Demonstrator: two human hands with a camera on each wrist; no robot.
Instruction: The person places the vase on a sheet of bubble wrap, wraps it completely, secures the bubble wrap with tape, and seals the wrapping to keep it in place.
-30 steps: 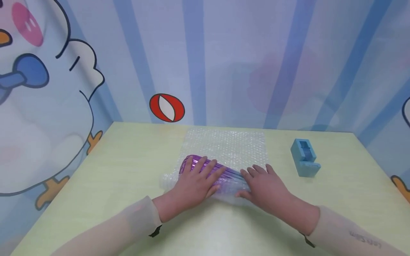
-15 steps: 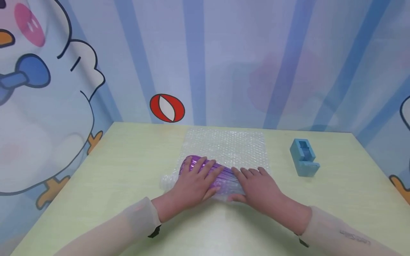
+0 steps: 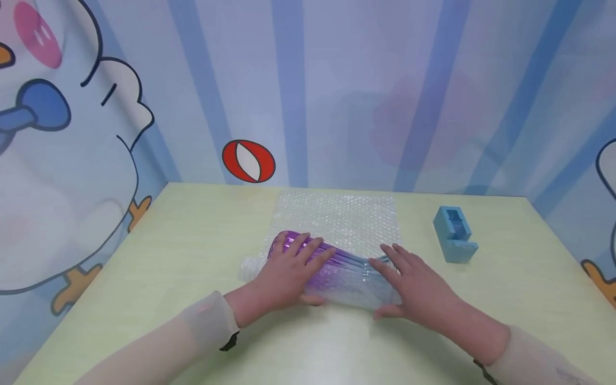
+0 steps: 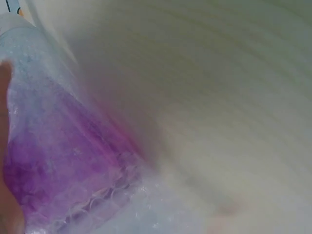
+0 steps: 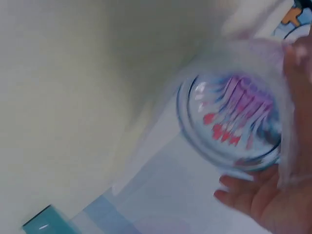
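Note:
A purple-to-pale-blue ribbed glass vase [image 3: 339, 256] lies on its side, its near side covered by bubble wrap [image 3: 346, 289]. Over the purple end lies my left hand [image 3: 289, 272], fingers extended and spread across the vase, thumb along the near side. My right hand [image 3: 418, 280] is at the pale blue end, fingertips on the far side and thumb low on the near side. The right wrist view looks into the round vase mouth [image 5: 229, 117], with that hand's fingers beside it. In the left wrist view, purple glass [image 4: 63, 151] shows through the wrap.
A flat stretch of bubble wrap [image 3: 332, 211] reaches toward the back edge of the pale yellow table [image 3: 202, 224]. On the right stands a blue tape dispenser [image 3: 454, 235]. A wall covering [image 3: 346, 107] with blue stripes and cartoon birds rises behind.
My right hand first slid left along the vase, then moved right to its pale end, exposing more of the wrapped middle. My left thumb has shifted down on the near side.

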